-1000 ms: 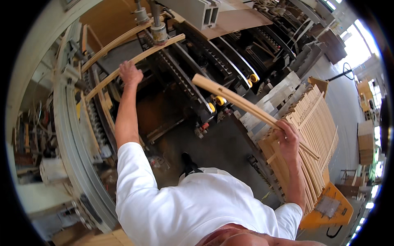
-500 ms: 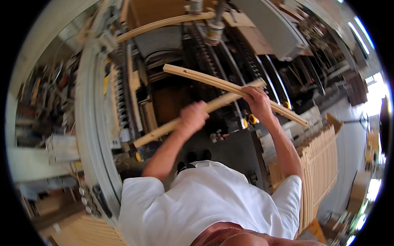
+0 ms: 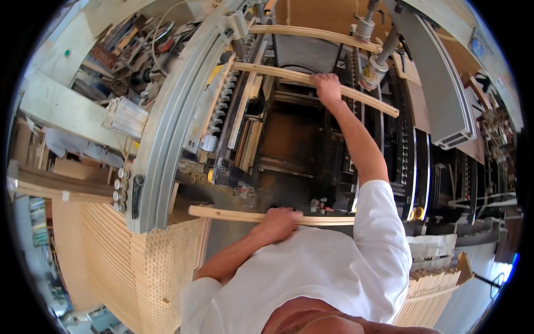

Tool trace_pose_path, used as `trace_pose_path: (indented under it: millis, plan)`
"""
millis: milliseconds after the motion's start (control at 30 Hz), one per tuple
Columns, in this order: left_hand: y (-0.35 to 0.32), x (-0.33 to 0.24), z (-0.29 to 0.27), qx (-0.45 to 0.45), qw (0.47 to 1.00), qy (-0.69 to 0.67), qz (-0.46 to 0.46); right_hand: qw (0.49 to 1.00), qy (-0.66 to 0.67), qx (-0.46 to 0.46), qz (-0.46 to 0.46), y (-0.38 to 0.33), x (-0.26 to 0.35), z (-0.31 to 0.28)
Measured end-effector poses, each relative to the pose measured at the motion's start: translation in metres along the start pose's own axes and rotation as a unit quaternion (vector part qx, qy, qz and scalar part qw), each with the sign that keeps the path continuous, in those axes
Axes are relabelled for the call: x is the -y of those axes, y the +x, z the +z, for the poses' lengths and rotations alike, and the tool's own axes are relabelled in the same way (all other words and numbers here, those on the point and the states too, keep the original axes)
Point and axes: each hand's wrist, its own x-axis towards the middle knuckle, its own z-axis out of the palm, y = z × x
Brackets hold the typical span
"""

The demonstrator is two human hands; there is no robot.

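My right hand (image 3: 327, 89) is stretched forward, its fingers closed around the middle of a pale wooden strip (image 3: 367, 102). That strip spans the dark rails of a machine (image 3: 289, 131) from left to right. Close to my body, my left hand (image 3: 280, 224) grips a second wooden strip (image 3: 228, 214), which runs across in front of my shirt. A small hole shows near its left end; its right end is hidden by my right sleeve. Farther back, a third wooden strip (image 3: 311, 33) lies across the rails, apart from both hands.
Two upright metal cylinders (image 3: 374, 73) stand near the right end of my right hand's strip. A long aluminium beam (image 3: 172, 122) runs along the left, a grey housing (image 3: 439, 83) on the right. Stacked wooden strips (image 3: 111, 250) stand lower left, more (image 3: 428, 295) lower right.
The two strips, crossed in front of me before, are now apart. My right hand has carried one forward over the machine; my left has drawn the other back to my body. The view has swung left.
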Motion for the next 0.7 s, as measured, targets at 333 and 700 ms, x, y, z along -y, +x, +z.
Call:
trace_pose_path:
  millis: [333,700]
  plan:
    - [-0.079,0.022,0.007,-0.017,0.982,-0.024,-0.186,0.998,-0.060,0.014,-0.008,0.023,-0.026,0.014]
    - [-0.159,0.015,-0.009,-0.085,0.939,-0.090,-0.321,0.999,-0.038,0.006,-0.007,0.028,-0.019,0.016]
